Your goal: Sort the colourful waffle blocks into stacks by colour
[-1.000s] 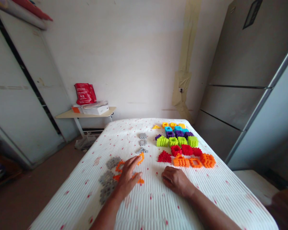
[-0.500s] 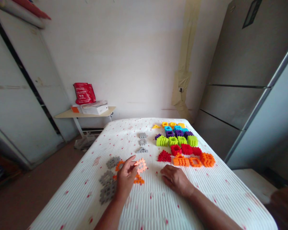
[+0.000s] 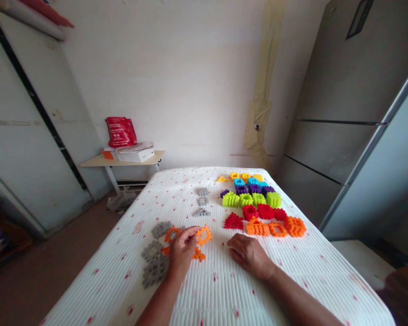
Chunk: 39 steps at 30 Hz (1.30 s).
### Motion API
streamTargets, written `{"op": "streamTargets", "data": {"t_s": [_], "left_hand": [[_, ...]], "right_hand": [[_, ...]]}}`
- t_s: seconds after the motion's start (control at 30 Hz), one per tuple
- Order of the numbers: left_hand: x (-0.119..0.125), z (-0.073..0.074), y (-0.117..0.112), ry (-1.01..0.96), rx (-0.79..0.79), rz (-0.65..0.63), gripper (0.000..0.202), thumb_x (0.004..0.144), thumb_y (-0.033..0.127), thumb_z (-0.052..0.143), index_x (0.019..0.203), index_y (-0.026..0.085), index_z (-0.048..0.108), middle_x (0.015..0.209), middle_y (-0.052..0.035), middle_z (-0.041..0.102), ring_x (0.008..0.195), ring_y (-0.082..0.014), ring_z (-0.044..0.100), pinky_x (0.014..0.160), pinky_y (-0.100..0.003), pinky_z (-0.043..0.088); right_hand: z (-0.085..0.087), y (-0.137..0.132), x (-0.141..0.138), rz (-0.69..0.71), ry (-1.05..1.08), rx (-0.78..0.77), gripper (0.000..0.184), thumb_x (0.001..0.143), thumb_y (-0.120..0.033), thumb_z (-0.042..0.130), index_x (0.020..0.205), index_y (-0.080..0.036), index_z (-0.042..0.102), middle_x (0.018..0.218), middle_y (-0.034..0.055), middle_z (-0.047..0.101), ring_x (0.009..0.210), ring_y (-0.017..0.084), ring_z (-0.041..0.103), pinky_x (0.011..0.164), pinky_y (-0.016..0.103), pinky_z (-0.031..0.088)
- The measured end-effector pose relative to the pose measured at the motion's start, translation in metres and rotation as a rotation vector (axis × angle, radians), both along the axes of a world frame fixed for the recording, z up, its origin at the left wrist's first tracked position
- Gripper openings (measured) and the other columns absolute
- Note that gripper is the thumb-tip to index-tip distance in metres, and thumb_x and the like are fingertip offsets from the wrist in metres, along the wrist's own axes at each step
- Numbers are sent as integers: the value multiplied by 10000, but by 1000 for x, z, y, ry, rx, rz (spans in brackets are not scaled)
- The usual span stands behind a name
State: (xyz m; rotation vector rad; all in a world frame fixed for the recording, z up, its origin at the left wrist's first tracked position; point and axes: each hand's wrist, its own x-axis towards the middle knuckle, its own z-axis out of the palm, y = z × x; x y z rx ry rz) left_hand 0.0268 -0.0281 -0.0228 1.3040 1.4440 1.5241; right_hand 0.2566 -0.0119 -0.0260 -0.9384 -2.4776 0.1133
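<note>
My left hand (image 3: 182, 250) pinches a flat orange square puzzle piece (image 3: 203, 235) and holds it just above the white ribbed table cover (image 3: 224, 290). More loose orange pieces (image 3: 172, 234) lie under and beside that hand, one small orange bit (image 3: 199, 256) to its right. Grey gear-like pieces (image 3: 153, 262) lie left of it. My right hand (image 3: 247, 254) rests on the cover with fingers curled loosely, nothing seen in it. Beyond it stand sorted rows of blocks: orange (image 3: 275, 227), red (image 3: 255, 213), green (image 3: 253, 199), purple, blue and yellow (image 3: 245, 177).
Three small grey pieces (image 3: 201, 201) lie in a line mid-table. A side table (image 3: 120, 160) with a white box and a red bag (image 3: 120, 132) stands against the back wall. A grey refrigerator (image 3: 360, 113) is at the right, a door at the left.
My left hand went from lying flat on the orange pieces to pinching one orange square piece, lifting it and shifting it slightly right. My right hand stayed put.
</note>
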Motion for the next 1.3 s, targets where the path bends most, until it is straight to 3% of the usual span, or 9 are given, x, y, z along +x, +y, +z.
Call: {"op": "streamTargets", "data": {"t_s": [0.17,0.33,0.5,0.73,1.0,1.13,1.3], "left_hand": [[8,-1,-2,-108,-41,-49,294,643,266,579,904,142,635,749,-41,673,594,-147,597,472,-227,450],[28,-6,-7,-160,-88,-199,457,676,234,574,1117,154,484,600,48,580,419,-72,441,403,-184,343],[41,-8,-8,-173,-122,-267,508,672,243,597,1150,153,450,558,66,547,415,-70,429,413,-183,314],[40,-3,-9,-234,-154,-295,552,656,255,607,1171,159,433,535,76,520,412,-75,429,419,-190,324],[40,-5,-11,-223,-165,-334,595,684,296,615,1223,160,402,596,55,560,435,-70,429,436,-195,337],[38,-5,-13,-220,-146,-288,575,725,381,603,1221,165,407,730,-1,614,501,-85,484,464,-210,369],[34,-7,-11,-215,-137,-272,548,717,411,612,1174,167,434,797,-29,635,527,-94,502,470,-216,389]], "right_hand": [[-1,1,3,5,37,-4,235,881,-200,402,1033,-160,578,945,94,631,823,168,612,723,274,497],[2,-4,1,27,83,114,473,850,-354,501,1282,-171,442,1268,148,516,1117,241,525,889,376,475],[0,-5,-4,84,76,171,421,861,-297,500,1263,-179,455,1204,132,568,1039,219,553,880,372,471],[1,-5,-3,98,24,167,461,819,-292,544,1254,-168,459,1240,149,539,1078,248,521,879,402,459],[0,-6,-6,102,33,182,390,840,-270,528,1215,-167,496,1152,134,584,1013,233,536,851,393,469],[12,-3,14,39,51,207,386,847,-327,539,1204,-183,518,1132,140,592,1014,246,548,853,421,468],[33,11,88,-189,134,262,335,843,-377,553,1126,-198,581,1068,131,619,982,244,584,824,410,494]]}}
